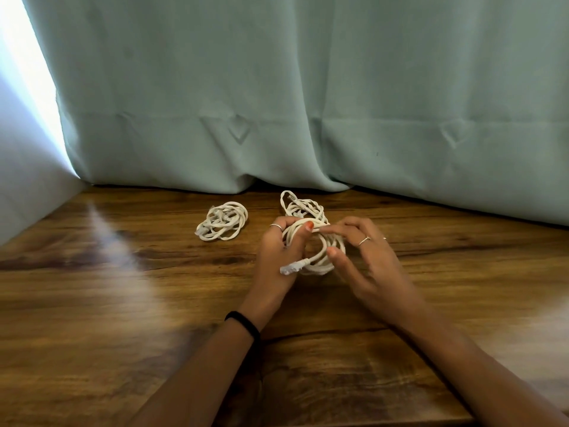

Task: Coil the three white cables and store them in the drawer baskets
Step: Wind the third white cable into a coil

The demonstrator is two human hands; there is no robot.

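Wooden table (123,303), dark grain, a pale green curtain (308,87) hanging down to its far edge. Bright glare falls along the left side.

Three white cables in view, all toward the far middle of the table.

The held cable (320,254) is a loose coil between both hands, just above the tabletop or resting on it; the view does not settle which. The left hand (277,257) grips the coil's left side: the thumb lies over the top of the loops, and the other fingers wrap behind them. A clear plug end (289,269) sticks out toward the near left, crossing in front of the left palm. The right hand (366,257) is at the coil's right side, its forefinger and thumb reaching in. The forefinger lies across the top strand, nearly meeting the left thumb, while the thumb presses the lower loops. The remaining right fingers are spread, clear of the cable. Rings on both hands; a black band (243,323) on the left wrist.

A second cable (303,204) lies bundled just behind the hands, near the far edge by the curtain hem, partly hidden by the fingers.

A third cable (223,221) sits coiled to the left, apart from the hands.
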